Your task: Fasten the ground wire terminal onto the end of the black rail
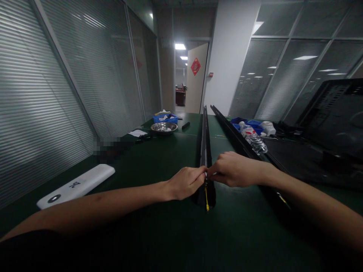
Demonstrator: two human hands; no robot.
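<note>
A long black rail (204, 136) lies lengthwise on the green table (159, 166), running away from me. My left hand (185, 183) and my right hand (234, 169) meet at its near end, fingers pinched together over a small part I cannot make out. A thin yellow wire or strip (207, 198) sticks out of the rail's near end just below my fingertips. The fingertips hide the spot they touch.
A second black rail (235, 136) lies to the right, with a plastic water bottle (252, 138) and blue bins (246, 124) beside it. A white flat device (76, 185) sits at left. A metal bowl (163, 127) and another blue bin (166, 118) stand farther back. A large black panel (334, 117) leans at right.
</note>
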